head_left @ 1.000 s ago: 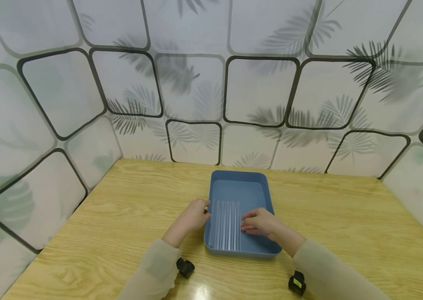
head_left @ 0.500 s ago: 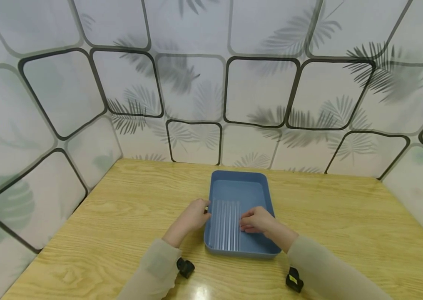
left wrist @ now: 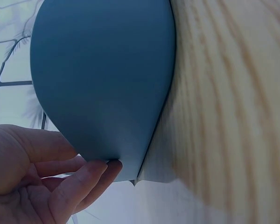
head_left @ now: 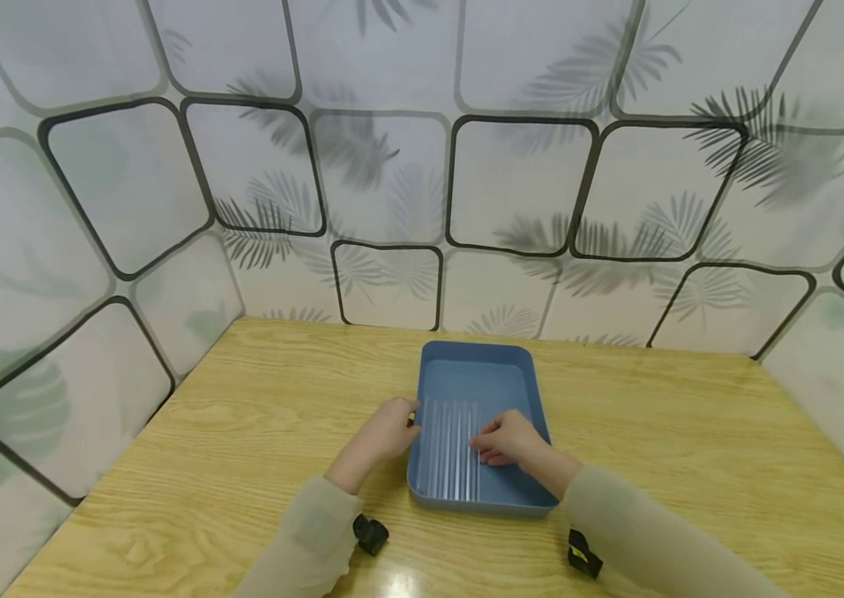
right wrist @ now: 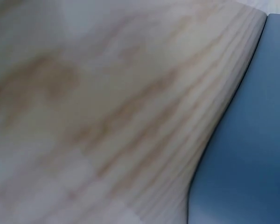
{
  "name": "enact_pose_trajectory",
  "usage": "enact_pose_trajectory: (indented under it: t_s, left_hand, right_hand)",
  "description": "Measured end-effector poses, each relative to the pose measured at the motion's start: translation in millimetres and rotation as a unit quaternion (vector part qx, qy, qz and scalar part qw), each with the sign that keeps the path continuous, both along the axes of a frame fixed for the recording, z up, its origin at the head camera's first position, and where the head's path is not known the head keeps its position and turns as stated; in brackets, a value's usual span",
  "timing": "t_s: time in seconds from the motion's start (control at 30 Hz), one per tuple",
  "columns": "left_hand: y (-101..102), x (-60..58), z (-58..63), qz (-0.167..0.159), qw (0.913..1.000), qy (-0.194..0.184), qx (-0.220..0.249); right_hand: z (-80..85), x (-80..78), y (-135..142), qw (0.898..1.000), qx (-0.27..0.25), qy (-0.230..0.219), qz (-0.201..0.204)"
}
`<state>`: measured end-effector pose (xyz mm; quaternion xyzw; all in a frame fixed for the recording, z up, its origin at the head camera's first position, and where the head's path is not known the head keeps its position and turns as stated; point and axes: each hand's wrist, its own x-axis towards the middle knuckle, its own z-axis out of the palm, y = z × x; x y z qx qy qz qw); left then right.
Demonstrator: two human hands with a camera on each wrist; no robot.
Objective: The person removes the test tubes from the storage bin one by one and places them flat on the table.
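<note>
Bare hands are at work in front of me, left hand (head_left: 390, 428) and right hand (head_left: 517, 440) turned toward each other with a little space between. Round the back and sides stands a pale covering (head_left: 385, 58), printed with rounded squares outlined in dark and grey, and with shadowy fronds. Against its foot sits the wood-grained table (head_left: 280, 399), glossy enough to throw back a bright patch at the front. Pale sleeves (head_left: 650, 527) run down the arms. Near the middle of the table lies the blue tray (head_left: 489, 380), its long sides running away from the person, its far end close to the covering. The left hand pinches its left wall at the rim. The right hand is inside it, narrow, thumb and fingertips drawn together at the right edge of the clear tubes (head_left: 455, 457); whether they grip one I cannot tell. Those tubes lie side by side, lengthwise, in the tray's left part toward the near end, catching thin bright streaks. Smallest are the black devices (head_left: 370, 535), one beside each sleeve.
</note>
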<state>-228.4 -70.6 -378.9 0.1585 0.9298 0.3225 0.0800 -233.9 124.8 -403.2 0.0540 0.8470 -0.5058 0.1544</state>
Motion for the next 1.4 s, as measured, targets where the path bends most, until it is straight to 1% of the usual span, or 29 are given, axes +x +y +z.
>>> enact_pose_trajectory:
  t_s: [0.23,0.4,0.63,0.83,1.0,1.4]
  left_hand:
    - [0,0.1,-1.2,0.006,1.0,-0.006,0.002]
    - [0,0.1,-0.9,0.004,1.0,-0.004,0.005]
    - [0,-0.6,-2.5,-0.012,0.9997,0.021,-0.006]
    - [0,0.1,-2.5,-0.007,0.9998,0.019,-0.003]
    - [-1,0.7,-1.8,-0.004,0.9999,0.016,0.0]
    - [-1,0.3,-1.6,-0.003,1.0,0.008,0.0]
  right_hand:
    - [1.4,0.9,-3,1.0,0.007,-0.003,-0.006]
    - [2.8,0.9,-3,1.0,0.005,-0.009,-0.008]
    - [5.3,3.0,0,1.0,-0.002,-0.017,-0.002]
    - [8.9,3.5,3,1.0,-0.023,-0.019,-0.008]
    - [15.2,2.1,4,0.999,-0.033,-0.018,-0.014]
    - [32.5,1.4,16,0.999,-0.037,0.0,0.005]
